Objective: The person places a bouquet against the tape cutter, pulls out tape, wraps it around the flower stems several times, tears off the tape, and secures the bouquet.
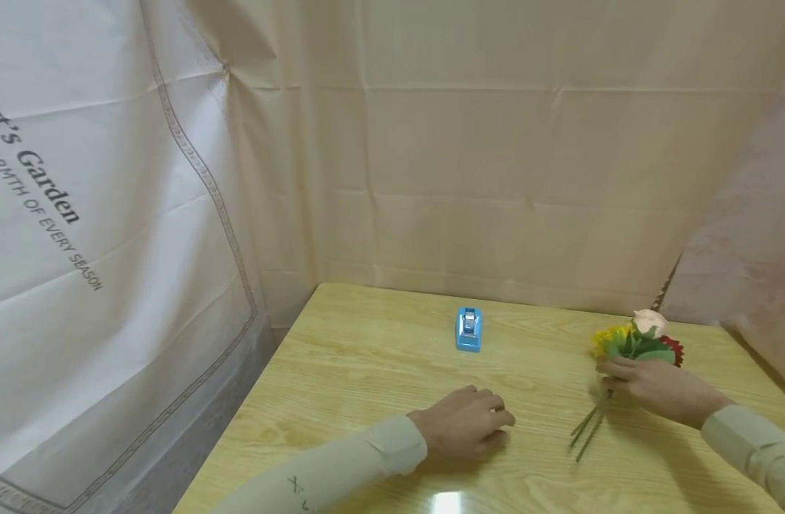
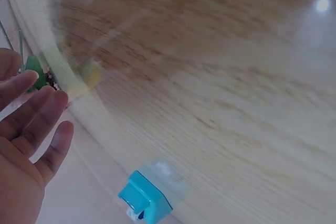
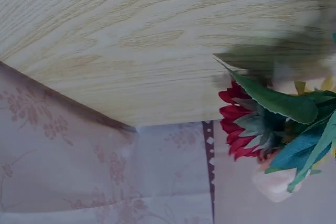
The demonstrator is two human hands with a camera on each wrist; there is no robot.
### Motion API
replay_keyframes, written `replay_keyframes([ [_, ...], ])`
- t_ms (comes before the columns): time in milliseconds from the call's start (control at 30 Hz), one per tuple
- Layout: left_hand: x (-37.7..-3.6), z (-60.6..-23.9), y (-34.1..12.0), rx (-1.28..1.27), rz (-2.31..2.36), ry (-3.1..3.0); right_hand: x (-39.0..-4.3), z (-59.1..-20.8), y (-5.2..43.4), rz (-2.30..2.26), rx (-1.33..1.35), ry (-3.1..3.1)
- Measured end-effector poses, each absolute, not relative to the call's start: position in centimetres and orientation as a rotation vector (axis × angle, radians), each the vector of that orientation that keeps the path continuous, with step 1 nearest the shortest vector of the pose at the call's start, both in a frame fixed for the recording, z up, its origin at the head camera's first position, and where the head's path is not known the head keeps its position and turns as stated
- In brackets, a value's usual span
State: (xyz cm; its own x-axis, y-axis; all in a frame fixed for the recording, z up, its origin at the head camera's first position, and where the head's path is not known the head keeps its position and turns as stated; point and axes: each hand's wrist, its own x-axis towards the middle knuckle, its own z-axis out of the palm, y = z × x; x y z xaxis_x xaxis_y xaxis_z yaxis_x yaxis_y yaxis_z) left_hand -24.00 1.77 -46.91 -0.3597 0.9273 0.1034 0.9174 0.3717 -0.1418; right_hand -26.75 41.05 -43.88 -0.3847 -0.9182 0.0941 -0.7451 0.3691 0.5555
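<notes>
My right hand (image 1: pixel 658 389) grips a small bunch of flowers (image 1: pixel 643 346) by the stems just under the heads, over the right side of the table. One bloom is yellow, one pale pink and one red, with green leaves; the bare stems point down toward the front. In the right wrist view the red flower (image 3: pixel 239 124) and leaves show at the right edge, while the hand is out of sight. My left hand (image 1: pixel 466 422) is at the middle of the table with fingers loosely bent and nothing in it. Beyond it stands a blue tape dispenser (image 1: pixel 468 330).
The wood-grain table (image 1: pixel 366 357) has a glossy top that reflects light. A beige cloth (image 1: pixel 495 178) hangs behind it. On the left hangs a white cloth (image 1: pixel 141 250) with printed words, and a flower-patterned cloth (image 1: pixel 746 264) is at the right.
</notes>
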Motion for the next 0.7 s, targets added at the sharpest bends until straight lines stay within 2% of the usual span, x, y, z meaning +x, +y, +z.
replay_keyframes([
  [367,-23.8,-46.7,4.0,-1.627,0.022,-2.440,-25.3,-43.3,38.8,-0.536,1.452,-2.170],
  [700,-22.7,-46.5,6.2,-1.448,0.117,-2.445,-23.5,-42.8,35.0,-0.519,1.409,-2.229],
])
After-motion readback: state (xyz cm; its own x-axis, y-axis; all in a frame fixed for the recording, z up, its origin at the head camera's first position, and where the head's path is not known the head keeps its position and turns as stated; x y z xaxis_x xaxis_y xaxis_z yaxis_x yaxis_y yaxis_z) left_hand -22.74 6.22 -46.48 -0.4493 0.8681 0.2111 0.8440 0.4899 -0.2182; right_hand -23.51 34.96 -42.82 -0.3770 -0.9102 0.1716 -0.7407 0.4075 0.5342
